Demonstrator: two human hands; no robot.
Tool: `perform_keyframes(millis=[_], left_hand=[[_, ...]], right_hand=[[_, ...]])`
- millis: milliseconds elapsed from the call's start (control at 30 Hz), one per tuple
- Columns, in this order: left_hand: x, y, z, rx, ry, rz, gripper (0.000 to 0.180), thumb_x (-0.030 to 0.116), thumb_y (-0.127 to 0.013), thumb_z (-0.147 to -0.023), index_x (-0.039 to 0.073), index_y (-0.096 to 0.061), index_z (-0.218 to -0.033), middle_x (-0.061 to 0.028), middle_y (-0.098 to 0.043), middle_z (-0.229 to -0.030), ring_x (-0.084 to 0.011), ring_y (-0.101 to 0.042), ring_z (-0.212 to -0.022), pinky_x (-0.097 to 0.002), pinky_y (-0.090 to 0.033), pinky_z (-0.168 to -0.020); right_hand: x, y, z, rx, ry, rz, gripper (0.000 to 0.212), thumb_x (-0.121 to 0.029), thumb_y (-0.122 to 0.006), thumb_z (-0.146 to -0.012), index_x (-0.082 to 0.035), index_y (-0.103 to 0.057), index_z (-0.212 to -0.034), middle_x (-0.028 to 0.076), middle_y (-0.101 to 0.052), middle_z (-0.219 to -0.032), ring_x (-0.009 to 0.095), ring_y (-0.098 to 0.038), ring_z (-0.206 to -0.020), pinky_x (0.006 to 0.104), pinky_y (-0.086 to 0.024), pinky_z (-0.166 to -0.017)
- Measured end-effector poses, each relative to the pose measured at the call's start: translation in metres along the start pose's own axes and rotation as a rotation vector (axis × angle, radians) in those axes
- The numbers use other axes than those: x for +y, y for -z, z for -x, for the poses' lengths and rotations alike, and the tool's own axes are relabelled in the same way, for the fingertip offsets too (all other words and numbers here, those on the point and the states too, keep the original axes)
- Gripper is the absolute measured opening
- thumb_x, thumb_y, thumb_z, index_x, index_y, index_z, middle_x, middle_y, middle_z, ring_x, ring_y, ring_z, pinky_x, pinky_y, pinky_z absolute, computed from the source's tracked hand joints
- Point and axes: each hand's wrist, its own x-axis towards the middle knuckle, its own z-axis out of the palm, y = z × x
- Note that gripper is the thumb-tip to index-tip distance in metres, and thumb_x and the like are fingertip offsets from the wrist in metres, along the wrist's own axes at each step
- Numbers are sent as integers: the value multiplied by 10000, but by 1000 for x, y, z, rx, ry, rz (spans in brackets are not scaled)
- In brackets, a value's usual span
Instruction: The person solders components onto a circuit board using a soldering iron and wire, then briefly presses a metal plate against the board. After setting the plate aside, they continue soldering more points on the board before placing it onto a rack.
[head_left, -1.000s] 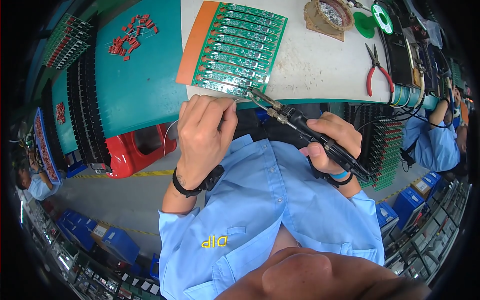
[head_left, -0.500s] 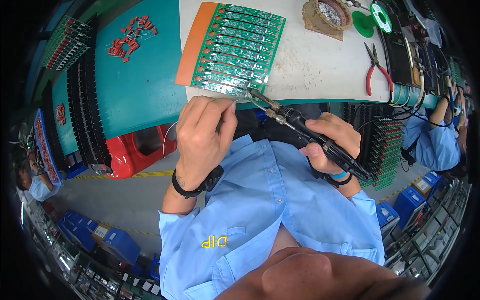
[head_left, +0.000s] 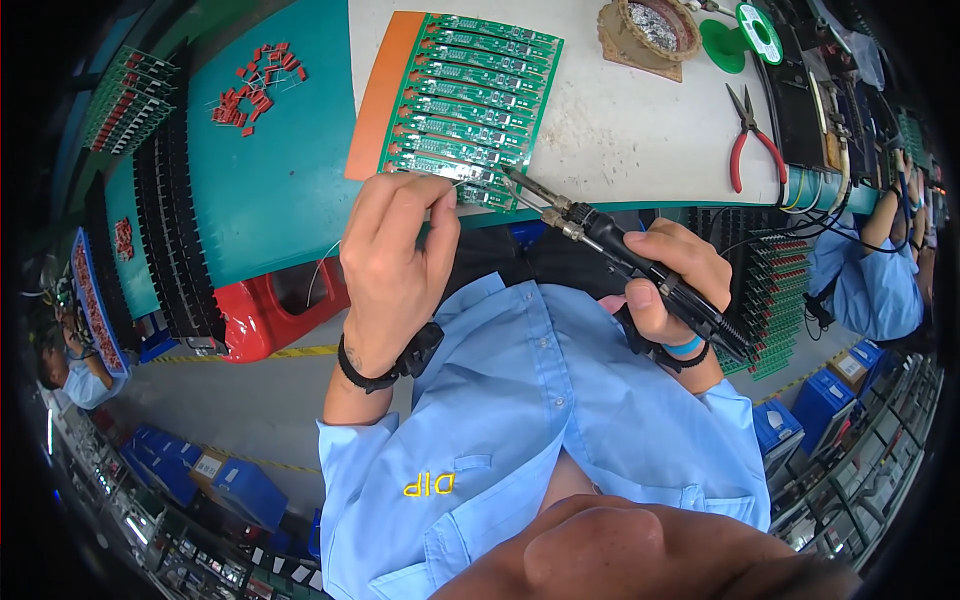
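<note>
A green panel of narrow circuit boards (head_left: 470, 105) with an orange strip (head_left: 385, 90) along its left side lies at the table's near edge. My left hand (head_left: 395, 260) is closed in a pinch over the panel's near left corner, on a thin solder wire (head_left: 320, 270) whose tail hangs down to the left. In my right hand (head_left: 675, 280) is a black soldering iron (head_left: 620, 255), gripped round its handle. Two slim metal ends stick out at its front, pointing at the nearest boards. Whether the tip touches a solder point is too small to tell.
Loose red components (head_left: 250, 90) lie on the green mat (head_left: 290, 160) at left, near black racks (head_left: 180, 210). At right are red-handled pliers (head_left: 752, 140), a solder spool (head_left: 755, 35) and a tip-cleaning pot (head_left: 650, 35). A red stool (head_left: 270, 320) stands below the table edge.
The panel has shifted slightly left and toward me. My left hand has moved a little left and up with the wire. My right hand has drifted slightly right with the iron.
</note>
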Motion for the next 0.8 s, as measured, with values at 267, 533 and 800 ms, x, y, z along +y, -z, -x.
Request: perform_keyframes(millis=[267, 533, 800], left_hand=[[-3, -5, -5, -42, -46, -29, 177, -92, -738, -779, 2, -679, -917, -108, -645, -876, -293, -643, -787, -392, -520, -683], [-3, -6, -7, -80, -37, -33, 177, -81, -743, -783, 1, -679, -926, -113, -644, -892, -302, -644, -796, -394, -522, -691], [-3, -2, -10, -128, -30, -22, 173, -74, -735, -794, -2, -674, -938, -123, -642, -897, -317, -644, -805, -403, -523, -699]], right_hand=[[2, -2, -2, -21, -80, -20, 421, -345, -737, -887, 55, -706, -1014, 171, -676, -752, 257, -626, -629, 336, -525, -641], [4, -4, -4, -27, -65, -37, 400, -337, -728, -890, 39, -705, -1024, 161, -663, -729, 254, -616, -600, 337, -517, -611], [5, -3, -8, -54, -37, -67, 360, -280, -740, -888, 36, -695, -1054, 136, -638, -698, 239, -607, -583, 325, -498, -566]])
